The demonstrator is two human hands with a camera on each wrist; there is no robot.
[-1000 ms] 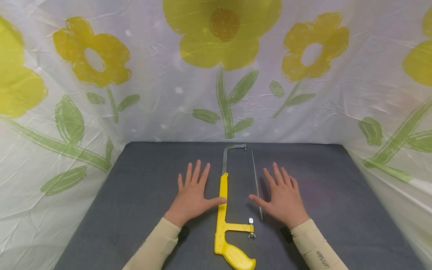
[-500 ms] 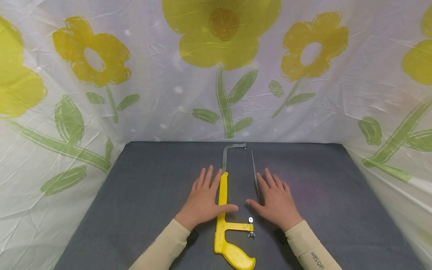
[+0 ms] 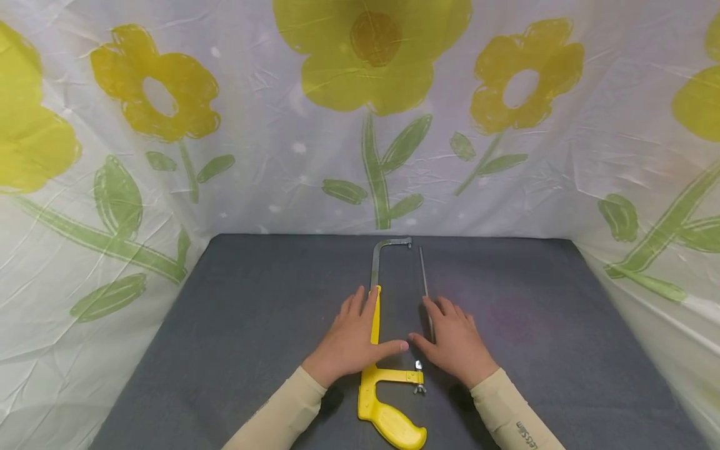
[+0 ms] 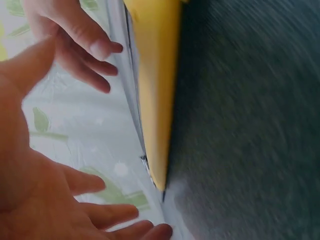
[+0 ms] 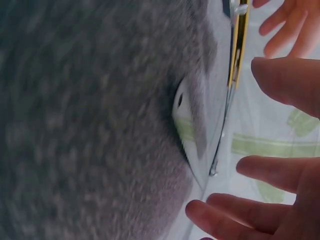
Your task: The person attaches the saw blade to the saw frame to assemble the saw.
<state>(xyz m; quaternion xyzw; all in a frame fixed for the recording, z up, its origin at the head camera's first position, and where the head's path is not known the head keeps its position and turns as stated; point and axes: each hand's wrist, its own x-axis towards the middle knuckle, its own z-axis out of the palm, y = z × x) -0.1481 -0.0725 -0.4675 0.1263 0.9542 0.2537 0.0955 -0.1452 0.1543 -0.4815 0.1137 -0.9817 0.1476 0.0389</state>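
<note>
A hacksaw frame with a yellow handle and a silver front bow lies on the dark grey table, its opening facing right. My left hand hovers over its yellow bar, fingers spread and thumb reaching across to the right; the palm and apart fingers show in the left wrist view. Right of the frame lies a thin hacksaw blade, separate from it. Over the blade's near half hangs my right hand, fingers relaxed, hiding that part. In the right wrist view the blade's holed end shows below the fingers. Both hands hold nothing.
A wing nut sits on the hacksaw frame's short yellow arm. The grey table ends at a white curtain printed with yellow flowers, which also hangs along both sides.
Both hands have moved inward and closer together, the left rightward over the yellow bar, the right leftward over the blade. The hacksaw frame and blade have stayed in place.
</note>
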